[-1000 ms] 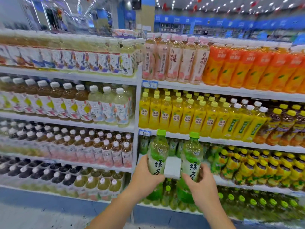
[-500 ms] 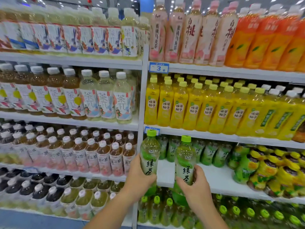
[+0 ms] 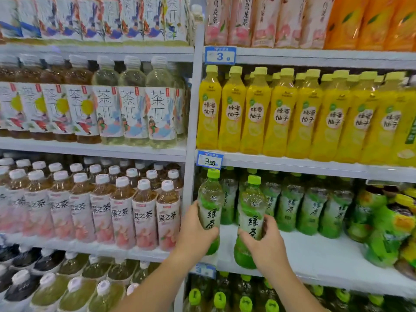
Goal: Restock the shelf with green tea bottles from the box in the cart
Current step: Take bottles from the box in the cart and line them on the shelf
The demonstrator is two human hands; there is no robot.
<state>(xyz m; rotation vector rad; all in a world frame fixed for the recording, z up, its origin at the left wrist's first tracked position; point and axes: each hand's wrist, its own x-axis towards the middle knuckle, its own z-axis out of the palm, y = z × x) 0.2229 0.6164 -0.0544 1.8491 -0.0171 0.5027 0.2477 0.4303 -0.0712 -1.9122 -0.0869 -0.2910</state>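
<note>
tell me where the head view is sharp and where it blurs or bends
Head view: bright, even light; labels on the two held green tea bottles and the yellow bottles read clearly; the green packs at far right and bottles at lower left smear; shelf edges bow slightly.

The left hand [image 3: 195, 230] holds a tea bottle [image 3: 210, 199] upright over the front of the shelf [image 3: 315, 255]; just right of it the right hand [image 3: 265, 242] holds a second bottle [image 3: 252, 203]. Behind both hands a row of bottles [image 3: 288, 206] stands at the shelf's back. A price tag [image 3: 209, 159] hangs above the left hand, a post [image 3: 191, 131] just left of it
</note>
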